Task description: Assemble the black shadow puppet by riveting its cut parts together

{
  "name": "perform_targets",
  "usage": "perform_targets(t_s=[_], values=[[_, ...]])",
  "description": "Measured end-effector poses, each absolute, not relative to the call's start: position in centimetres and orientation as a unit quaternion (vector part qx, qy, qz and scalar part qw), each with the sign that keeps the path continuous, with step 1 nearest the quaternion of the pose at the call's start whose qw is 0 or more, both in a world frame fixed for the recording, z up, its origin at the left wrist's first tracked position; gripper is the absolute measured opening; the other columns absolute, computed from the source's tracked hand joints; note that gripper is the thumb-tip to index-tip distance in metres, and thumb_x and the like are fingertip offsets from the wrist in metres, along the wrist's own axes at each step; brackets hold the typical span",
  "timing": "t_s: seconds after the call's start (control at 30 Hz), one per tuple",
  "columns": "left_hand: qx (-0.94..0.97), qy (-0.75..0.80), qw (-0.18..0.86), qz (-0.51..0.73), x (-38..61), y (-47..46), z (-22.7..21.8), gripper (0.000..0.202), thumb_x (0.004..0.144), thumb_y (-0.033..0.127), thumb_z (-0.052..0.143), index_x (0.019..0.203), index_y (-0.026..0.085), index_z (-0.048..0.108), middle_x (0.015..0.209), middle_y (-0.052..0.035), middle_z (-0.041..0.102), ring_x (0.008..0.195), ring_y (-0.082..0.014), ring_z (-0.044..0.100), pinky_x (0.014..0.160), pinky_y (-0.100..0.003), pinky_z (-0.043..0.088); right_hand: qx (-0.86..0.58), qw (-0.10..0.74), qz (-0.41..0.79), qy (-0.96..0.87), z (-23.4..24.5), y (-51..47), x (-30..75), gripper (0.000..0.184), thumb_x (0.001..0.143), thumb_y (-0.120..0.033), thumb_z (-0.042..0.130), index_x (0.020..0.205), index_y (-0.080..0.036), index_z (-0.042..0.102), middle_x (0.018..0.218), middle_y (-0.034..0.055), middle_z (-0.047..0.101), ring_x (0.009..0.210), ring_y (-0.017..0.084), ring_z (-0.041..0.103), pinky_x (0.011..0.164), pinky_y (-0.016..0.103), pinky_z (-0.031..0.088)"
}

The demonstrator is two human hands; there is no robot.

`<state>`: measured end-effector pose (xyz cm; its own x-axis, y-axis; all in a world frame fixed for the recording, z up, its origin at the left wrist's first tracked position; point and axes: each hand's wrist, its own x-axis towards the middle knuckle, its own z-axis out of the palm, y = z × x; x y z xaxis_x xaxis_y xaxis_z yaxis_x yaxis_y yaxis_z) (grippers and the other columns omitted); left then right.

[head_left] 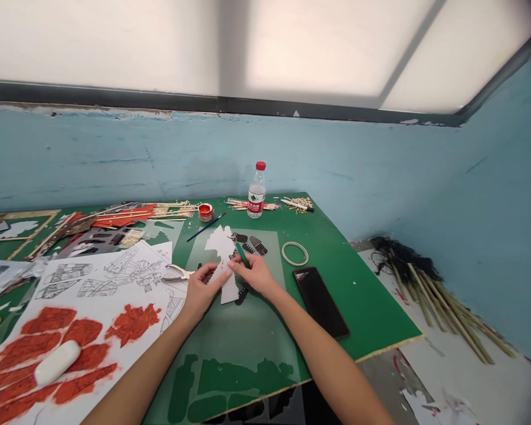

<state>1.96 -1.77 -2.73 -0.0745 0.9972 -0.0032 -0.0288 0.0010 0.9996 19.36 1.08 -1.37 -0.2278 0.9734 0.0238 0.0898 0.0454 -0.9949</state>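
A white paper cutout [221, 241] with a jagged outline is held up over the middle of the table. My left hand [203, 286] pinches its left edge between thumb and fingers. My right hand [254, 273] grips a green-handled tool [242, 255], pen-like in shape, near the cutout's right edge; its tip is too small to make out. Underneath lies a translucent plastic sheet [256, 324] with shapes cut from it. Several small black cut pieces [257, 245] rest on that sheet just beyond my right hand.
Pliers [176, 273] lie on printed drawings [135, 251] at left, near a white oval case [57, 363]. Behind stand a red paint jar [206, 212], a paintbrush [207, 226] and a water bottle [256, 195]. A tape roll [295, 254] and a phone [321, 301] lie at right.
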Motion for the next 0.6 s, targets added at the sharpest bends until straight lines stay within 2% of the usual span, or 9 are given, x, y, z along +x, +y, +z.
perform_targets(t_s=[0.1, 0.2, 0.27, 0.37, 0.43, 0.5, 0.6], values=[[0.442, 0.505, 0.522, 0.526, 1.6, -1.7, -2.7, 0.050, 0.067, 0.050, 0.090, 0.100, 0.014, 0.075, 0.098, -0.0082, 0.079, 0.085, -0.0219, 0.071, 0.069, -0.027, 0.055, -0.450, 0.428, 0.526, -0.581, -1.4, 1.0, 19.4, 0.041, 0.081, -0.057, 0.073, 0.082, -0.016, 0.067, 0.058, -0.0049, 0.049, 0.053, 0.010, 0.040, 0.052, 0.024, 0.035], [0.416, 0.497, 0.569, 0.506, 1.4, -1.6, -2.8, 0.058, 0.067, 0.051, 0.090, 0.109, 0.013, 0.076, 0.102, -0.0107, 0.080, 0.084, -0.0229, 0.072, 0.070, -0.029, 0.056, -0.440, 0.435, 0.497, -0.608, -1.3, 0.6, 19.0, 0.039, 0.086, -0.056, 0.069, 0.085, -0.017, 0.067, 0.068, -0.0015, 0.057, 0.059, 0.012, 0.048, 0.057, 0.025, 0.040], [0.406, 0.491, 0.588, 0.498, 1.3, -1.5, -2.9, 0.059, 0.067, 0.051, 0.091, 0.110, 0.013, 0.077, 0.100, -0.0110, 0.080, 0.083, -0.0232, 0.073, 0.069, -0.029, 0.057, -0.450, 0.434, 0.446, -0.640, -1.1, 0.2, 18.8, 0.038, 0.094, -0.055, 0.060, 0.089, -0.018, 0.067, 0.075, 0.0004, 0.062, 0.066, 0.014, 0.053, 0.062, 0.026, 0.043], [0.377, 0.491, 0.604, 0.503, 1.3, -1.3, -2.9, 0.062, 0.065, 0.049, 0.092, 0.112, 0.013, 0.074, 0.100, -0.0112, 0.081, 0.079, -0.0227, 0.075, 0.067, -0.029, 0.058, -0.483, 0.439, 0.345, -0.674, -0.3, -0.5, 18.9, 0.045, 0.107, -0.050, 0.038, 0.098, -0.019, 0.068, 0.080, 0.0024, 0.065, 0.074, 0.017, 0.059, 0.071, 0.029, 0.046], [0.355, 0.483, 0.624, 0.501, 1.3, -1.2, -2.6, 0.064, 0.065, 0.048, 0.093, 0.114, 0.012, 0.071, 0.099, -0.0123, 0.081, 0.077, -0.0237, 0.076, 0.067, -0.032, 0.060, -0.493, 0.440, 0.286, -0.694, 0.6, -0.8, 19.5, 0.046, 0.110, -0.045, 0.030, 0.103, -0.019, 0.067, 0.089, 0.0050, 0.069, 0.082, 0.019, 0.063, 0.078, 0.031, 0.047], [0.345, 0.467, 0.650, 0.491, 1.2, -1.2, -2.2, 0.065, 0.065, 0.047, 0.093, 0.113, 0.012, 0.067, 0.096, -0.0132, 0.081, 0.076, -0.0258, 0.078, 0.067, -0.033, 0.061, -0.481, 0.409, 0.235, -0.739, 1.5, -1.1, 20.6, 0.040, 0.110, -0.040, 0.032, 0.107, -0.019, 0.066, 0.096, 0.0075, 0.070, 0.088, 0.020, 0.065, 0.080, 0.032, 0.048], [0.354, 0.450, 0.675, 0.465, 1.1, -1.2, -1.8, 0.068, 0.066, 0.046, 0.094, 0.117, 0.013, 0.063, 0.094, -0.0135, 0.082, 0.076, -0.0280, 0.079, 0.064, -0.033, 0.061, -0.422, 0.305, 0.176, -0.835, 2.2, -1.2, 23.0, 0.030, 0.108, -0.038, 0.042, 0.109, -0.019, 0.066, 0.096, 0.0083, 0.071, 0.085, 0.020, 0.065, 0.075, 0.031, 0.049]])
